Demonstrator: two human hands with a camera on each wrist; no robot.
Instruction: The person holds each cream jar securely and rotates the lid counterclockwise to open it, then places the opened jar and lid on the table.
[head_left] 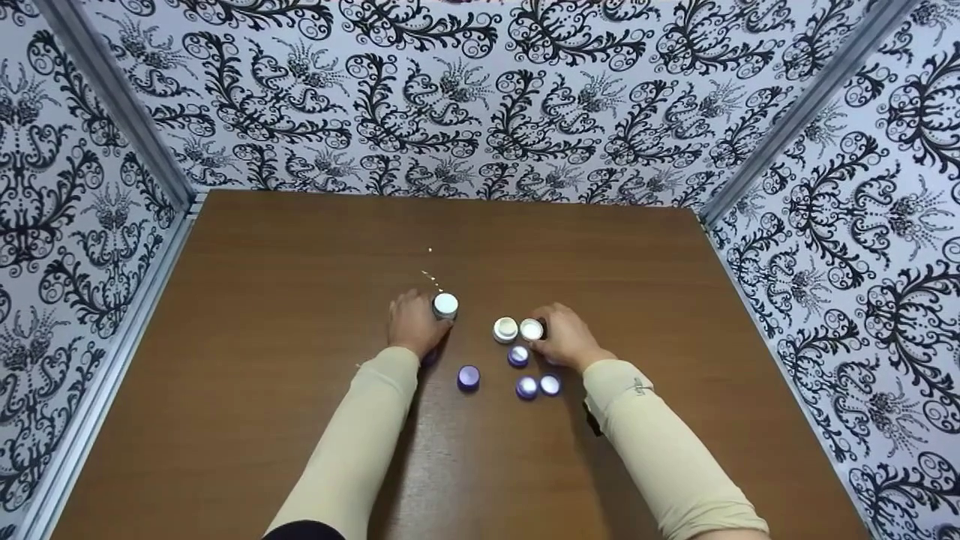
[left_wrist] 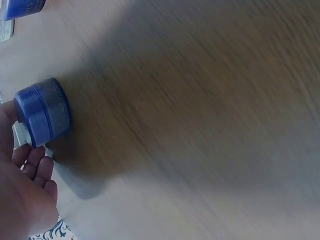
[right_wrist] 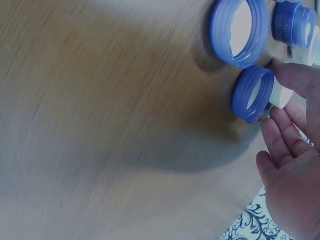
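In the head view my left hand (head_left: 414, 324) grips a small round jar with a white top (head_left: 445, 305), thumb on its near side. From the left wrist, that hand (left_wrist: 27, 187) reaches behind a purple-blue jar (left_wrist: 44, 112), which hides most of the white piece (left_wrist: 21, 134) at the fingers. My right hand (head_left: 568, 335) holds a small round white piece (head_left: 532, 330) between thumb and fingers; jar or cap, I cannot tell. A white jar (head_left: 505, 330) stands just left of it. Two upturned purple rings or lids (right_wrist: 239, 32) lie near the right hand (right_wrist: 295, 172).
On the wooden table (head_left: 300, 255) several purple pieces stand near the hands: a purple jar (head_left: 468, 377), a purple piece with a pale top (head_left: 518, 356) and two more lids (head_left: 527, 387). White specks (head_left: 430, 276) lie beyond the left hand. Patterned walls (head_left: 450, 97) enclose the table.
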